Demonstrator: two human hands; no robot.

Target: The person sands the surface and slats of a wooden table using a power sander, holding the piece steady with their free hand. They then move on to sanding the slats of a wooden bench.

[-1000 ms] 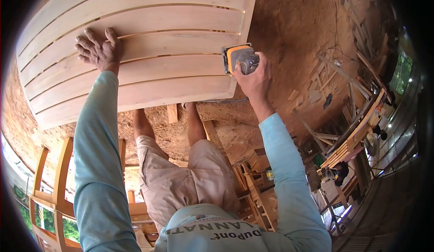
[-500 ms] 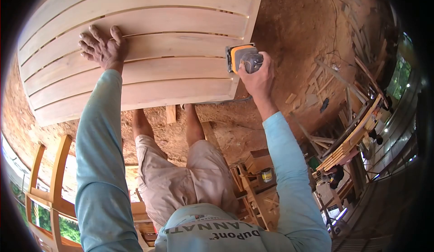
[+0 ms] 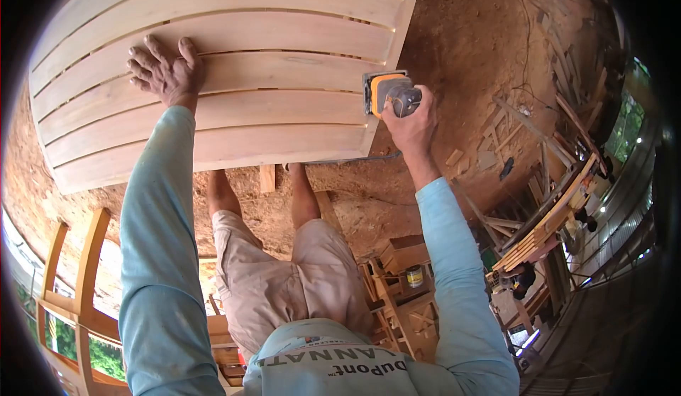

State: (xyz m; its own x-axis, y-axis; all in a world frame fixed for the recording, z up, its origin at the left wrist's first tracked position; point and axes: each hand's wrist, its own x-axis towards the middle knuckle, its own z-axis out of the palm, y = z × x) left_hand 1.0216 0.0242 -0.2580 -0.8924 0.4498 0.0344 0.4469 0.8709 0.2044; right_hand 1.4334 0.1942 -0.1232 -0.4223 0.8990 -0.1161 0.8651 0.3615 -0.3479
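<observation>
A pale slatted wooden tabletop fills the upper left, with narrow gaps between its boards. My left hand lies flat on the slats with its fingers spread. At the right end of the tabletop, my right hand is wrapped round an orange and black power sander. The sander's flat pad rests on the end board, partly overhanging its outer edge. Part of the sander's body is hidden by my fingers.
Brown dirt ground surrounds the tabletop, with wood scraps on the right. A wooden chair frame stands at lower left. A small can sits among wooden pieces at lower right. A cable runs under the tabletop's near edge.
My right hand and the sander have shifted slightly right, towards the outer edge of the end board. My left hand stays flat on the slats, a touch higher in view.
</observation>
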